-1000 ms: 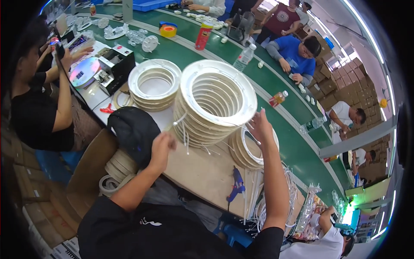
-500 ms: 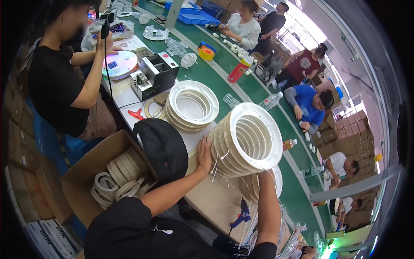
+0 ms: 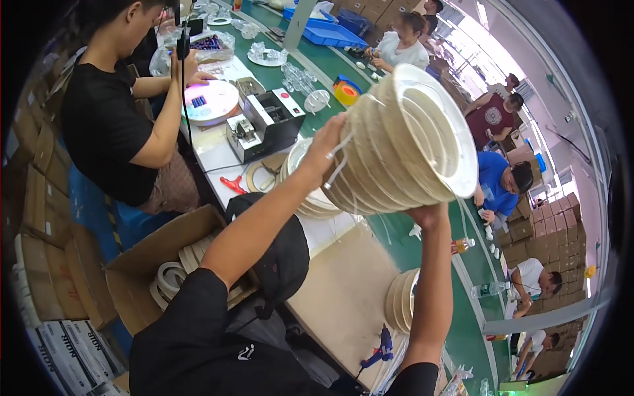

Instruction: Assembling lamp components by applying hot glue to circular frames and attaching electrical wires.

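Note:
A tall stack of white-topped, cream-sided rings [image 3: 383, 155] is held up above the table, tilted, with thin white wires dangling from its side. My left hand [image 3: 328, 142] grips the left side of the stack, fingers against its outer wall. Under its lower right edge is my right hand [image 3: 429, 214], its fingers largely hidden beneath the rings. Partly covered by the held stack, another ring stack [image 3: 307, 204] stands on the table. A smaller ring stack [image 3: 399, 300] sits near my right forearm, with a blue glue gun [image 3: 378, 350] below it.
A cardboard box [image 3: 142, 264] of loose rings and a black cloth bag [image 3: 281, 264] lie at my left. A black machine [image 3: 274, 122], a red-handled tool [image 3: 232, 185] and a tape roll [image 3: 261, 177] are on the table. A co-worker [image 3: 112, 125] handles a lit disc; others sit along the green conveyor [image 3: 389, 237].
Both my hands have raised the tall stack off the table, up and to the right, tilting it. The smaller stack behind it is now uncovered. My view has shifted a little.

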`<action>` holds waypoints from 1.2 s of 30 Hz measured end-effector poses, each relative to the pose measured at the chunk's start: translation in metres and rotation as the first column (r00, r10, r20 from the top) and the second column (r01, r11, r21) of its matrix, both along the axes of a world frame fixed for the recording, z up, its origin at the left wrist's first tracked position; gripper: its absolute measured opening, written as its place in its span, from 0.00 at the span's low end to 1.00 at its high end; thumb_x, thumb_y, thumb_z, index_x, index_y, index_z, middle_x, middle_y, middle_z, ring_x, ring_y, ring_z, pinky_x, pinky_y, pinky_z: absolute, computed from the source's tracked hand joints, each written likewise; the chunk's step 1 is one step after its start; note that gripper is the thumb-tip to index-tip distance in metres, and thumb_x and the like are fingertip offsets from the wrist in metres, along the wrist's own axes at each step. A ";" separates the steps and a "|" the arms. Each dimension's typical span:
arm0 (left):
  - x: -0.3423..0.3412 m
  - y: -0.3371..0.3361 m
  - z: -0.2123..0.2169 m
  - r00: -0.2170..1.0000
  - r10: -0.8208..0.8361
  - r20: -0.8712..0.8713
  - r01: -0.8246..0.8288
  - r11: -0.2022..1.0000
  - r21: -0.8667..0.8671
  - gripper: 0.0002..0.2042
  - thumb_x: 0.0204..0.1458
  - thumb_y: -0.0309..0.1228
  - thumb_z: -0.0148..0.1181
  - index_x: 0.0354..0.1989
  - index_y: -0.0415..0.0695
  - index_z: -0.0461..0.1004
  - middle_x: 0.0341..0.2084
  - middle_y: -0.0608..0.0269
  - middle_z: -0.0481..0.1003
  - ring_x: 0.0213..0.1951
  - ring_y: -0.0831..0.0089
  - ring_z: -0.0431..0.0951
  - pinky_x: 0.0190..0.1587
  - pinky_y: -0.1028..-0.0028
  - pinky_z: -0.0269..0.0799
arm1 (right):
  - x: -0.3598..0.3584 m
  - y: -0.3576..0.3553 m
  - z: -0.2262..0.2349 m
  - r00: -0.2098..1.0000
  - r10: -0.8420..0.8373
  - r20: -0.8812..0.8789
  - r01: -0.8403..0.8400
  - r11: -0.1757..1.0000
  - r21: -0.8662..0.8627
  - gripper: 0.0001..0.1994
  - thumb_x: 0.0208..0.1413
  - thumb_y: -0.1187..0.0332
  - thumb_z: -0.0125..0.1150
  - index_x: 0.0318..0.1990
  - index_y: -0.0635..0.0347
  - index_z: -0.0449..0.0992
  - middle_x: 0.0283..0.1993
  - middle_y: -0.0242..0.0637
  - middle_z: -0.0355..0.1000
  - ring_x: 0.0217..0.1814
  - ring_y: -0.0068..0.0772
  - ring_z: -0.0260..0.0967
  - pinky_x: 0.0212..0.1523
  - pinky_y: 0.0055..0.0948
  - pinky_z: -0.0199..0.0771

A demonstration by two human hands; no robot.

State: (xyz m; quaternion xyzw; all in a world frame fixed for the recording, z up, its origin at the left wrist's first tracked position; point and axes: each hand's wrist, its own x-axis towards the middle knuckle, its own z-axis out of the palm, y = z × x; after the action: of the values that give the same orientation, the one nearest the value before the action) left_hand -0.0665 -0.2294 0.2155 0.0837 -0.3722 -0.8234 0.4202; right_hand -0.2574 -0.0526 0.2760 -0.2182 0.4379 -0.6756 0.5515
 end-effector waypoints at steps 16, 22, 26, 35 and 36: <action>0.044 -0.026 -0.010 0.943 0.028 0.331 -0.071 0.990 0.118 0.33 0.66 0.58 0.42 0.71 0.47 0.60 0.65 0.59 0.67 0.65 0.67 0.66 0.66 0.68 0.59 | 0.006 -0.060 -0.031 0.960 0.080 -0.267 0.045 0.900 0.434 0.41 0.61 0.31 0.39 0.68 0.56 0.65 0.68 0.49 0.66 0.63 0.58 0.69 0.55 0.70 0.69; 0.048 -0.038 -0.047 0.933 0.143 0.331 -0.164 0.986 0.034 0.36 0.65 0.60 0.43 0.71 0.44 0.60 0.67 0.56 0.65 0.65 0.65 0.65 0.67 0.68 0.57 | -0.020 -0.062 -0.069 0.908 0.100 -0.408 0.112 0.878 0.465 0.45 0.58 0.28 0.45 0.73 0.53 0.56 0.76 0.50 0.51 0.71 0.60 0.59 0.68 0.70 0.51; 0.042 -0.038 -0.087 0.922 0.124 0.367 -0.182 0.975 0.129 0.37 0.64 0.59 0.44 0.72 0.42 0.58 0.68 0.58 0.63 0.67 0.67 0.63 0.69 0.69 0.54 | -0.030 -0.075 -0.163 0.766 -0.140 -0.627 0.211 0.977 0.039 0.40 0.63 0.36 0.46 0.72 0.56 0.57 0.75 0.47 0.55 0.71 0.49 0.60 0.71 0.56 0.54; 0.043 -0.013 -0.079 0.924 0.162 0.346 -0.228 0.961 0.159 0.32 0.67 0.51 0.46 0.74 0.46 0.55 0.71 0.60 0.59 0.70 0.68 0.58 0.70 0.71 0.51 | 0.018 -0.077 -0.179 0.942 -0.333 0.036 0.334 0.942 -0.034 0.24 0.70 0.54 0.45 0.65 0.59 0.66 0.66 0.44 0.68 0.65 0.46 0.68 0.65 0.48 0.69; 0.043 -0.017 -0.082 0.939 0.150 0.310 -0.200 0.970 0.135 0.33 0.66 0.51 0.46 0.75 0.46 0.53 0.72 0.61 0.57 0.71 0.69 0.56 0.71 0.72 0.49 | 0.021 -0.077 -0.176 0.947 -0.318 0.046 0.320 0.947 -0.043 0.25 0.69 0.53 0.46 0.66 0.59 0.66 0.67 0.43 0.68 0.65 0.45 0.68 0.65 0.48 0.69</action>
State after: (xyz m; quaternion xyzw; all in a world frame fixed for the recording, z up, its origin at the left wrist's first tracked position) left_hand -0.0233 -0.2461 0.1332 0.2740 -0.3529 -0.7886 0.4226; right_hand -0.2364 -0.1294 0.1005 -0.1452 0.4398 -0.7706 0.4378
